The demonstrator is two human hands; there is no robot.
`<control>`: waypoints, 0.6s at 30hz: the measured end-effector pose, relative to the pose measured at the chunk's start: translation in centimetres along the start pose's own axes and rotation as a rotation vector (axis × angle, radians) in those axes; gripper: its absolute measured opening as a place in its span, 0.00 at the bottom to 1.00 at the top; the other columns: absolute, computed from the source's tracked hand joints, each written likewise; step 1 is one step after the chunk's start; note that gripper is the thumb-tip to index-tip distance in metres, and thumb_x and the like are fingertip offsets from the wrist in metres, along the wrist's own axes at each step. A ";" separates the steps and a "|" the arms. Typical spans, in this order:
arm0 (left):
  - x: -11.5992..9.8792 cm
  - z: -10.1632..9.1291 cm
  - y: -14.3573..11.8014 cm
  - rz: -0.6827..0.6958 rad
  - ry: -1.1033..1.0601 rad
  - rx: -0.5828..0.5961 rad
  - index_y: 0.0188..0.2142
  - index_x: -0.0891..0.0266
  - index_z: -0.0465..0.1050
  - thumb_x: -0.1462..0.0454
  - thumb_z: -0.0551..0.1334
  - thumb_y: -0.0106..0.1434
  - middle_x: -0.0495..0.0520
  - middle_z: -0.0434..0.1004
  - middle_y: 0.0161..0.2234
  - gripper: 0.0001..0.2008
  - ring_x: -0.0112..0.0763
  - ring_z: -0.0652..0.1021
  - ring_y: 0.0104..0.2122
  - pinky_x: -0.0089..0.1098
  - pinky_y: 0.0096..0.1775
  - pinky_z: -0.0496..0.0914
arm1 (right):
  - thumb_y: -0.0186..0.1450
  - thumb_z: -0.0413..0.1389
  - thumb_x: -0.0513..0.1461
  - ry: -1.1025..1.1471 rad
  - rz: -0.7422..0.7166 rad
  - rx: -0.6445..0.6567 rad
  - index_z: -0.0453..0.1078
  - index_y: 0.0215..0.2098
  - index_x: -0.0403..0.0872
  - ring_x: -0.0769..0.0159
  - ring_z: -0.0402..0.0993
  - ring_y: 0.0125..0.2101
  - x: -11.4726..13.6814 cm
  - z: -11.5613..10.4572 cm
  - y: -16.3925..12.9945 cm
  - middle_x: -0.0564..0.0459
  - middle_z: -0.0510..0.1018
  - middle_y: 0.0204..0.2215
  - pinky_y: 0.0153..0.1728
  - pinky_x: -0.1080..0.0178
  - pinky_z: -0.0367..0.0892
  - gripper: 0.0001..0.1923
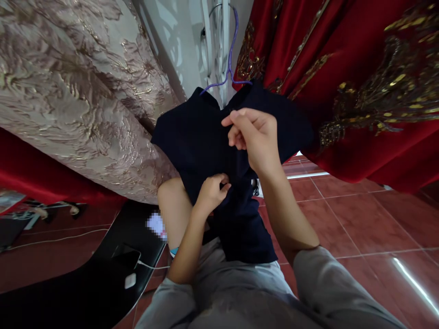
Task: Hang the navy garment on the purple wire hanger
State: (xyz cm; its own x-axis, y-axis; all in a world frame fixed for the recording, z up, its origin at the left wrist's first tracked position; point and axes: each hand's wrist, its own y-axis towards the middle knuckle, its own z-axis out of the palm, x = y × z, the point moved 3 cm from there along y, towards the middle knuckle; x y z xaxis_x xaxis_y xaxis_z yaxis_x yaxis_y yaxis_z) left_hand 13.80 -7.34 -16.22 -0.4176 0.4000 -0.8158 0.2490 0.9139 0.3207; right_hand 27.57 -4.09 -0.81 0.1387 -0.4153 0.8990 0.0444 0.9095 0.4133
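Note:
A dark navy short-sleeved garment (202, 137) hangs in front of me on a purple hanger (229, 73). Its lower part drapes over my lap. My left hand (212, 194) pinches the cloth at the front, about halfway down. Higher up, just below the neckline, my right hand (255, 137) is closed, with thumb and index finger pressed together over the garment. Whatever lies between those fingertips is too small to make out.
Cream brocade cloth (113, 100) hangs at left, red cloth with gold sequins (377, 100) at right. A black bench (103, 269) holds a phone (126, 257) with a white cable and a small white case (130, 281). Red tiles (343, 219) cover the floor.

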 end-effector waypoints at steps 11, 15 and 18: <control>-11.9 -6.8 7.1 0.455 0.109 -0.416 0.44 0.58 0.77 0.59 0.60 0.76 0.53 0.79 0.41 0.08 0.38 0.80 0.48 0.38 0.54 0.73 | 0.71 0.58 0.50 -0.106 -0.099 -0.061 0.71 0.27 0.47 0.75 0.64 0.19 -0.5 -0.3 -0.9 0.58 0.68 0.18 0.23 0.70 0.60 0.20; -10.9 -8.8 6.7 0.483 0.107 -0.506 0.43 0.60 0.74 0.54 0.61 0.76 0.55 0.78 0.43 0.11 0.41 0.77 0.55 0.40 0.57 0.71 | 0.67 0.59 0.44 -0.117 -0.021 -0.068 0.71 0.23 0.46 0.75 0.63 0.16 -5.8 -1.0 -2.1 0.58 0.69 0.15 0.20 0.68 0.56 0.17; -7.3 -12.8 7.4 0.449 -0.072 -0.722 0.45 0.59 0.72 0.50 0.64 0.74 0.54 0.75 0.49 0.14 0.40 0.72 0.62 0.38 0.60 0.67 | 0.64 0.59 0.41 -0.073 0.076 -0.005 0.69 0.21 0.45 0.74 0.63 0.16 -8.4 -0.4 -3.3 0.57 0.69 0.15 0.20 0.67 0.55 0.15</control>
State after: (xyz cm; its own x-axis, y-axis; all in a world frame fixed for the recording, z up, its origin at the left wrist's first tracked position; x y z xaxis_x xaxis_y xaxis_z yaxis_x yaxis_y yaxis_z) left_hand 7.53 -2.62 -1.73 -0.3498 0.7518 -0.5589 -0.2511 0.4995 0.8291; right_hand 26.67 -3.62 -9.79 0.0694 -0.3452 0.9360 0.0415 0.9384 0.3430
